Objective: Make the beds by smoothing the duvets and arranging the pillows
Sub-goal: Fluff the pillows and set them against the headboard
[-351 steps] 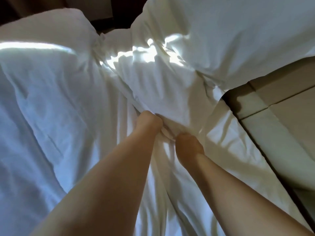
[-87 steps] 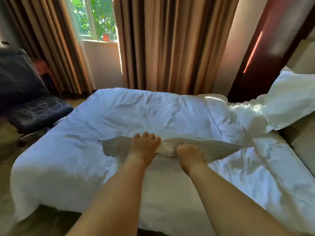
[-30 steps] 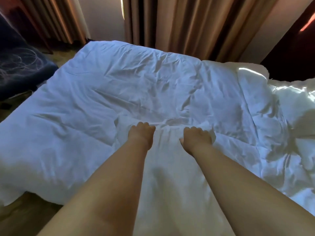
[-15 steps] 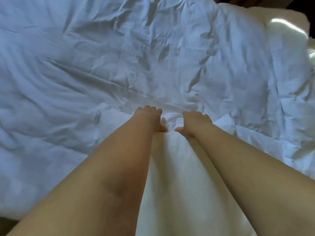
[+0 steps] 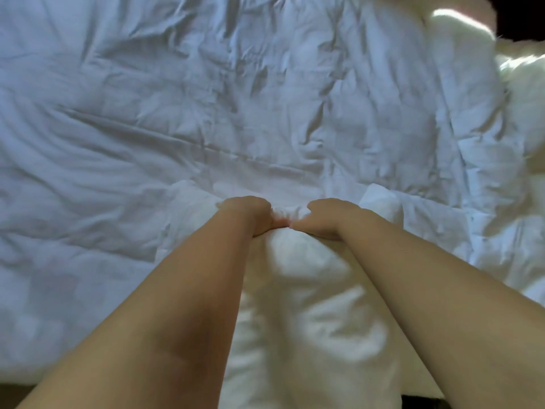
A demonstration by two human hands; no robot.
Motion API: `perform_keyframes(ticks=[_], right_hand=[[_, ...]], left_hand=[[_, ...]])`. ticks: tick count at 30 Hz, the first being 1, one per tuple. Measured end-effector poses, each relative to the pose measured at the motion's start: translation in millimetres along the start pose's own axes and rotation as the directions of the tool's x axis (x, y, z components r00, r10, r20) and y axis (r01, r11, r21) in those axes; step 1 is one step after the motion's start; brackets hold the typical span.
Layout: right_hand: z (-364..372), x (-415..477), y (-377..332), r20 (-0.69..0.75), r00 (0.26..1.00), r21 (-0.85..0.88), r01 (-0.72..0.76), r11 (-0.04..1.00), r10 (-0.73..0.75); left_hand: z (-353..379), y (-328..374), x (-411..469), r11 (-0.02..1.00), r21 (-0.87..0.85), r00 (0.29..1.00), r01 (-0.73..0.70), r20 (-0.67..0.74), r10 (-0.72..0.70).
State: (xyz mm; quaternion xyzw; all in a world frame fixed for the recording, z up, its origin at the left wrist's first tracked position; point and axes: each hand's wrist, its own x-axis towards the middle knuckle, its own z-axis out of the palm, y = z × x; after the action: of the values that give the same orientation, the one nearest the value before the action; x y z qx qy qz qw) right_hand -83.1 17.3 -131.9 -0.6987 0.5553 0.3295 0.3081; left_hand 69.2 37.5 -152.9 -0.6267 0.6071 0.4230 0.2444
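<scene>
Fists side by side at centre: I have my left hand [image 5: 246, 215] and right hand [image 5: 330, 218] curled tight, knuckles nearly touching, each pinching a bunched fold of white pillow [image 5: 306, 278]. Pillow is soft, puffy, smooth cotton, lying on the near edge of the duvet [image 5: 206, 107]. Duvet spreads across the whole bed, white, heavily creased, lumpy, quilted-looking. Sunlit fabric at top right, blurred.

L hand [image 5: 247, 215], R hand [image 5: 330, 218] gripping duvet [image 5: 265, 113] fold
</scene>
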Motion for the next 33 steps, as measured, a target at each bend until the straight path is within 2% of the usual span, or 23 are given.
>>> perform_keyframes(ticks=[3, 7, 11, 12, 16, 19, 21, 23, 24, 26, 28, 31, 33], right_hand=[[5.9, -50.2, 4.9, -0.101, 0.995, -0.064, 0.011, 0.998, -0.018], [12.6, -154.0, 21.8, -0.311, 0.949, -0.132, 0.008, 0.991, -0.049], [45.4, -279.1, 46.7, -0.463, 0.887, -0.048, -0.038, 0.998, 0.011], [60.1, -310.7, 54.7, -0.496, 0.868, -0.036, -0.057, 0.998, 0.032], [124.1, -420.1, 96.2, -0.578, 0.803, -0.013, -0.184, 0.983, 0.143], [145.0, -495.6, 125.2, -0.659, 0.731, -0.016, -0.249, 0.968, 0.177], [145.2, -549.9, 139.2, -0.745, 0.634, 0.036, -0.272, 0.962, 0.207], [137.6, -598.4, 149.0, -0.839, 0.463, 0.154, -0.299, 0.942, 0.284], [130.7, -619.2, 153.1, -0.861, 0.370, 0.246, -0.298, 0.922, 0.350], [112.5, -656.1, 161.0, -0.847, 0.214, 0.435, -0.247, 0.866, 0.486], [96.2, -688.1, 169.7, -0.827, 0.085, 0.540, -0.153, 0.827, 0.556], [84.3, -726.2, 185.3, -0.821, -0.094, 0.563, 0.026, 0.826, 0.563], [82.3, -734.5, 200.7, -0.806, -0.174, 0.558, 0.101, 0.824, 0.566]], left_hand=[[9.0, 19.0, -40.2, 0.992, 0.109, 0.984, -0.070, -0.157, 0.087], [9.9, 58.0, -123.8, 0.919, 0.349, 0.891, -0.185, -0.334, 0.307], [42.3, 113.5, -230.2, 0.722, 0.667, 0.774, -0.183, -0.355, 0.524], [57.8, 128.9, -256.6, 0.692, 0.704, 0.742, -0.162, -0.375, 0.556], [114.9, 196.7, -339.0, 0.675, 0.719, 0.673, -0.166, -0.417, 0.610], [129.8, 248.0, -398.9, 0.572, 0.806, 0.572, -0.154, -0.399, 0.717], [128.7, 279.7, -448.5, 0.500, 0.860, 0.473, -0.103, -0.400, 0.785], [119.5, 311.5, -493.8, 0.462, 0.887, 0.373, 0.005, -0.431, 0.822], [113.2, 326.7, -516.3, 0.485, 0.873, 0.302, 0.042, -0.474, 0.827], [99.5, 357.7, -553.8, 0.603, 0.798, 0.150, -0.001, -0.596, 0.789], [85.0, 390.1, -582.9, 0.625, 0.780, 0.003, -0.045, -0.625, 0.780], [68.0, 433.9, -619.6, 0.557, 0.830, -0.103, -0.006, -0.555, 0.825], [57.4, 459.0, -629.8, 0.509, 0.860, -0.134, 0.036, -0.500, 0.855]])
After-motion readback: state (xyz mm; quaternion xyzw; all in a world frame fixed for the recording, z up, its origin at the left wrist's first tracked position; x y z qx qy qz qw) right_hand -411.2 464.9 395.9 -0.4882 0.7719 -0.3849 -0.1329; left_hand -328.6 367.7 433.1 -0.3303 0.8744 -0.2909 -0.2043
